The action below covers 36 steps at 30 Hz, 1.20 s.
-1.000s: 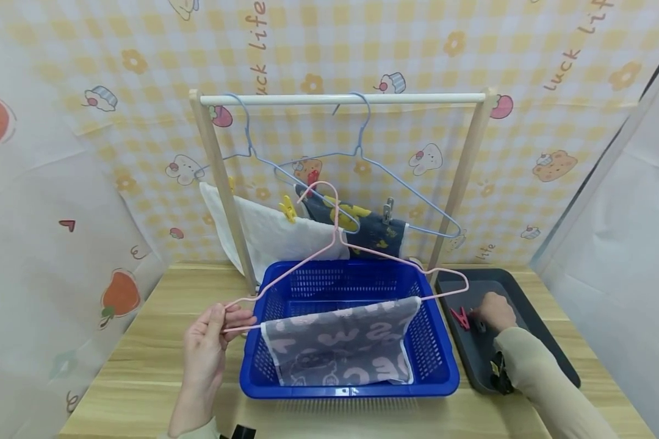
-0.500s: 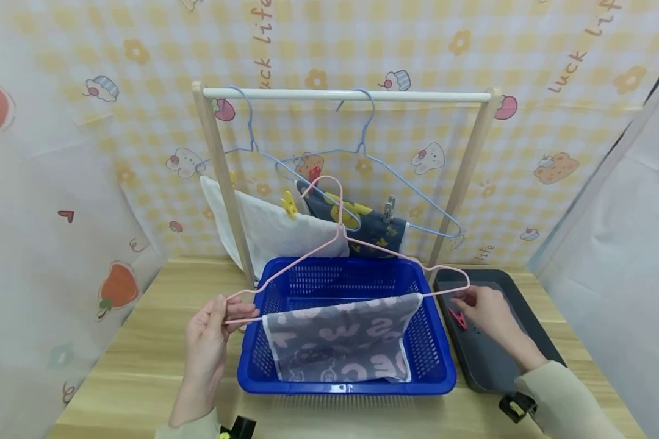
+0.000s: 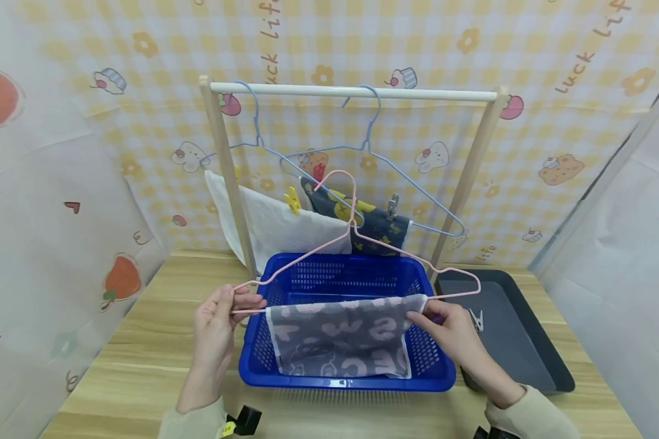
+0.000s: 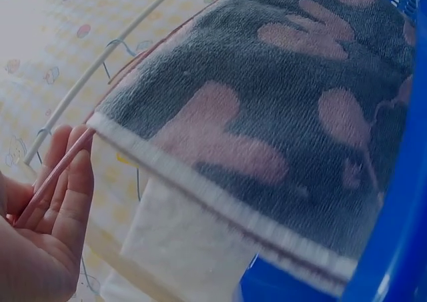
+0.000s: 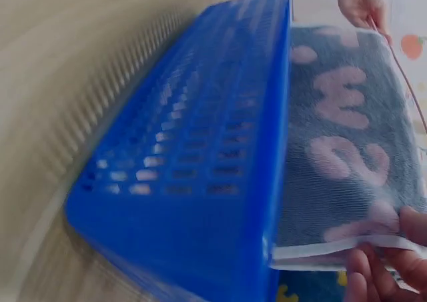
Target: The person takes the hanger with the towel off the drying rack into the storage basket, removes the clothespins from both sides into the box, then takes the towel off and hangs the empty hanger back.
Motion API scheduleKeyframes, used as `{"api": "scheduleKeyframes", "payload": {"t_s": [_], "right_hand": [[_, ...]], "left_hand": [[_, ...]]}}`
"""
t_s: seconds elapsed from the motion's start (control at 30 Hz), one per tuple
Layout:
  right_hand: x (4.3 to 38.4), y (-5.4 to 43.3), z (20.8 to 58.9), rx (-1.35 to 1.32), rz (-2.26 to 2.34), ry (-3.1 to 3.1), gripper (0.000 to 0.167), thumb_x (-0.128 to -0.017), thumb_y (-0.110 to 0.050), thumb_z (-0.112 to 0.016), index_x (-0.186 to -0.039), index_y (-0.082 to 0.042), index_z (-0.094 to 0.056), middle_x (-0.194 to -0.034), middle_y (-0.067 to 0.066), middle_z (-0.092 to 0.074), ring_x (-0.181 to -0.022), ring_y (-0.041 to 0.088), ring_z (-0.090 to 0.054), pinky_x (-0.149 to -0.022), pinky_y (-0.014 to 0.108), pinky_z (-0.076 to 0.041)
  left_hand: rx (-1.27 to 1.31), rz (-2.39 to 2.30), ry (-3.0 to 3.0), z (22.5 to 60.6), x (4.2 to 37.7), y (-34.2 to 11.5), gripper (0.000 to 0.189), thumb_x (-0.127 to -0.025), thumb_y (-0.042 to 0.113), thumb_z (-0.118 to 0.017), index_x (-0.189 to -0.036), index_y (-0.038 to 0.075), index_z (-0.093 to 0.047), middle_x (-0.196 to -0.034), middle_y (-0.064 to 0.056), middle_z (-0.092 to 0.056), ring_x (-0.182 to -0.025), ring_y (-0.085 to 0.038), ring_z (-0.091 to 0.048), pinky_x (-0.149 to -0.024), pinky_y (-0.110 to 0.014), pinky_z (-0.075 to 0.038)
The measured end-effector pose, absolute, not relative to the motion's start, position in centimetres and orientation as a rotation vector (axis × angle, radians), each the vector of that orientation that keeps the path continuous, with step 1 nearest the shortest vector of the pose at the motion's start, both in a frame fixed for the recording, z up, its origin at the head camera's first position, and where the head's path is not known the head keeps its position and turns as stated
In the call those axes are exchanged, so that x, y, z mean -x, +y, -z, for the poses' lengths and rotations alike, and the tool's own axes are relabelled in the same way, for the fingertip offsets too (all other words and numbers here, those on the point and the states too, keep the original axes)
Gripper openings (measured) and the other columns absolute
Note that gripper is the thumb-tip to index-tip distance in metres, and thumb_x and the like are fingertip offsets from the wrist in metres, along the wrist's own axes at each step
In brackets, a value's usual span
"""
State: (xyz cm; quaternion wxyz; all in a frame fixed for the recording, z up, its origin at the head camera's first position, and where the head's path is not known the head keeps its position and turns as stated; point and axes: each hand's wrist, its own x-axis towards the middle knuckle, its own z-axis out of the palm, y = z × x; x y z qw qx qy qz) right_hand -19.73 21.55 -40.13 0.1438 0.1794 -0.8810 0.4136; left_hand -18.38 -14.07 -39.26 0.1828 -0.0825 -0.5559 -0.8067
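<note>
Across the table point(image 3: 126, 360), at twelve o'clock from the person, I see the rack point(image 3: 351, 90). Before it sits the blue basket point(image 3: 340, 383), with the dark tray point(image 3: 532, 353) at its three o'clock. Over the basket is the pink hanger point(image 3: 354, 201), the grey towel point(image 3: 340, 341) draped on its lower bar. At nine o'clock the left hand point(image 3: 215, 320) pinches the hanger's end; at three, the right hand point(image 3: 454, 334) pinches the towel's upper corner. Whether those fingers also hide a clip, I cannot tell.

To my eye, an uneven tug could slide the towel along that thin bar, since no clip shows on it; a slack left pinch might let the hanger swing.

Counting down: one rack, one basket, one tray; three hangers, two of them blue hangers point(image 3: 257, 122); three cloths, including a white cloth point(image 3: 285, 231) at eleven and a navy cloth point(image 3: 384, 235) at one; one yellow clip point(image 3: 293, 201), perhaps another behind the post, one grey clip point(image 3: 392, 207), one apparent red clip point(image 3: 319, 169), one white clip point(image 3: 478, 323).
</note>
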Motion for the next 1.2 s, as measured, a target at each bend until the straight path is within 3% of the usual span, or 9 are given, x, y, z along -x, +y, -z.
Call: {"api": "scheduleKeyframes", "payload": {"t_s": [0.17, 0.37, 0.5, 0.63, 0.77, 0.87, 1.03, 1.1, 1.2], "right_hand": [[19.4, 21.7, 41.3, -0.717, -1.105, -2.446, 0.022, -0.078, -0.001, -0.073, -0.070, -0.018, -0.061, -0.061, -0.013, -0.048, -0.046, -0.003, -0.035, -0.038, 0.017, -0.033], [19.1, 22.1, 42.4, -0.848, -1.056, -2.464, 0.019, -0.075, -0.001, -0.075, -0.070, -0.015, -0.063, -0.066, -0.011, -0.053, -0.052, -0.003, -0.045, -0.042, 0.016, -0.040], [19.2, 22.1, 42.1, -0.716, -1.184, -2.519, 0.010, -0.076, -0.006, -0.076, -0.081, -0.009, -0.068, -0.071, -0.004, -0.063, -0.054, 0.000, -0.053, -0.043, 0.020, -0.045], [19.5, 21.5, 40.4, -0.438, -1.556, -2.450, 0.013, -0.084, -0.006, -0.070, -0.093, 0.002, -0.067, -0.075, 0.003, -0.068, -0.062, 0.006, -0.060, -0.052, 0.023, -0.051], [19.9, 20.9, 39.7, -0.287, -1.730, -2.338, 0.016, -0.088, -0.007, -0.064, -0.094, 0.008, -0.067, -0.075, 0.003, -0.069, -0.070, 0.007, -0.063, -0.062, 0.024, -0.054], [19.7, 20.8, 40.3, -0.304, -1.653, -2.355, 0.010, -0.086, -0.005, -0.067, -0.084, 0.005, -0.069, -0.063, -0.004, -0.063, -0.058, 0.003, -0.055, -0.050, 0.019, -0.048], [18.9, 20.9, 41.9, -0.398, -1.630, -2.463, 0.012, -0.083, -0.005, -0.070, -0.071, -0.002, -0.068, -0.051, -0.011, -0.039, -0.046, 0.001, -0.031, -0.037, 0.021, -0.027], [18.8, 21.0, 42.1, -0.432, -1.668, -2.522, 0.013, -0.083, -0.007, -0.070, -0.071, -0.001, -0.068, -0.052, -0.011, -0.043, -0.046, 0.000, -0.033, -0.037, 0.020, -0.029], [19.1, 21.1, 41.7, -0.418, -1.787, -2.522, 0.012, -0.084, -0.007, -0.069, -0.082, 0.005, -0.068, -0.063, -0.006, -0.061, -0.056, 0.002, -0.052, -0.049, 0.018, -0.046]], "left_hand": [[0.065, 2.341, -1.381, 38.4, 18.6, -13.8, 0.031, -0.101, 0.015, -0.040, -0.083, 0.002, -0.061, -0.070, -0.005, -0.070, -0.065, -0.014, -0.069, -0.063, -0.023, -0.056], [-0.028, 2.331, -1.288, 37.1, 18.9, -14.6, 0.030, -0.100, 0.017, -0.045, -0.081, 0.001, -0.063, -0.068, -0.007, -0.069, -0.064, -0.016, -0.069, -0.063, -0.024, -0.056], [-0.046, 2.334, -1.320, 36.7, 18.8, -15.0, 0.029, -0.099, 0.017, -0.046, -0.081, 0.000, -0.063, -0.070, -0.008, -0.069, -0.065, -0.017, -0.069, -0.064, -0.024, -0.056], [-0.031, 2.334, -1.322, 36.9, 18.7, -14.9, 0.029, -0.099, 0.016, -0.046, -0.081, 0.001, -0.063, -0.070, -0.008, -0.069, -0.065, -0.016, -0.069, -0.064, -0.025, -0.057], [-0.048, 2.332, -1.283, 37.1, 18.8, -14.7, 0.030, -0.100, 0.015, -0.044, -0.080, 0.001, -0.063, -0.068, -0.007, -0.069, -0.063, -0.016, -0.069, -0.064, -0.024, -0.057], [-0.074, 2.321, -1.240, 37.1, 18.9, -14.8, 0.031, -0.100, 0.014, -0.045, -0.080, -0.001, -0.062, -0.067, -0.008, -0.069, -0.062, -0.016, -0.069, -0.062, -0.024, -0.056], [-0.057, 2.296, -1.190, 37.0, 18.7, -15.4, 0.030, -0.099, 0.014, -0.047, -0.080, -0.004, -0.061, -0.067, -0.010, -0.069, -0.062, -0.018, -0.069, -0.060, -0.024, -0.056], [-0.044, 2.291, -1.193, 37.0, 18.6, -15.7, 0.030, -0.099, 0.014, -0.047, -0.080, -0.004, -0.062, -0.067, -0.010, -0.069, -0.062, -0.018, -0.069, -0.060, -0.025, -0.056], [-0.046, 2.280, -1.222, 37.0, 18.4, -15.9, 0.029, -0.098, 0.015, -0.048, -0.080, -0.002, -0.063, -0.068, -0.010, -0.069, -0.062, -0.017, -0.069, -0.061, -0.025, -0.056]]}}
